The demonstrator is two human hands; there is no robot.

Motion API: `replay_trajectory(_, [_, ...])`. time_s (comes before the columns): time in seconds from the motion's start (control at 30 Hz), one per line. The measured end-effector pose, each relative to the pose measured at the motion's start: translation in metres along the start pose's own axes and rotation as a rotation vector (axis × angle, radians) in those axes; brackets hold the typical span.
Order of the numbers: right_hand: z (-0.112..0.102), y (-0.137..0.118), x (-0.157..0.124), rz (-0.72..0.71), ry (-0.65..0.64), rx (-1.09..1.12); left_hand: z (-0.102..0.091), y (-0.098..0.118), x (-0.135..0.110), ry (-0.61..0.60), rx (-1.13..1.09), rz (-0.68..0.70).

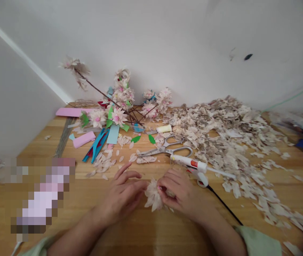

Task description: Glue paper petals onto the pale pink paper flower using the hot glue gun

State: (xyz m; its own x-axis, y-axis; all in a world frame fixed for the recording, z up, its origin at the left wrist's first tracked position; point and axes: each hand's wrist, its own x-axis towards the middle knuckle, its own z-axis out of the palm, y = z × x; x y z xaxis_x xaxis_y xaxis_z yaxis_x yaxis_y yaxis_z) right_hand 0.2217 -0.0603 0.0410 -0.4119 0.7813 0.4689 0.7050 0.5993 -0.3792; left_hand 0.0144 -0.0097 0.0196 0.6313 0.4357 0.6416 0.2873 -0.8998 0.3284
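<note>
Both hands meet low in the middle of the wooden table around a small pale paper flower. My right hand is curled round the flower's base, fingers closed on it. My left hand touches its petals from the left, thumb and forefinger pinched on them while the other fingers lift apart. Just behind the hands lie a white hot glue gun with a black cord and a pair of metal scissors.
A large heap of pale paper scraps covers the right half of the table. Finished paper flowers on brown stems lean against the white wall. Pink, blue and green paper strips lie at the left. A blurred patch sits at the lower left.
</note>
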Motion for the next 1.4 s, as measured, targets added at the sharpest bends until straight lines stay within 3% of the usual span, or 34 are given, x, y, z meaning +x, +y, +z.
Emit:
replay_trajectory(0.7, [-0.001, -0.001, 0.001, -0.009, 0.01, 0.046, -0.001, 0.0, -0.003, -0.129, -0.001, 0.094])
replay_trajectory(1.0, [-0.001, 0.001, 0.0, 0.038, 0.055, 0.097, -0.007, 0.008, 0.0, -0.171, -0.077, 0.008])
replay_trajectory(1.17, [0.001, 0.001, -0.001, 0.113, 0.078, 0.173, -0.006, 0.008, -0.001, -0.137, -0.066, 0.001])
replay_trajectory(1.4, [0.009, 0.002, -0.003, 0.238, 0.104, 0.233, -0.001, 0.006, -0.004, -0.054, 0.066, 0.142])
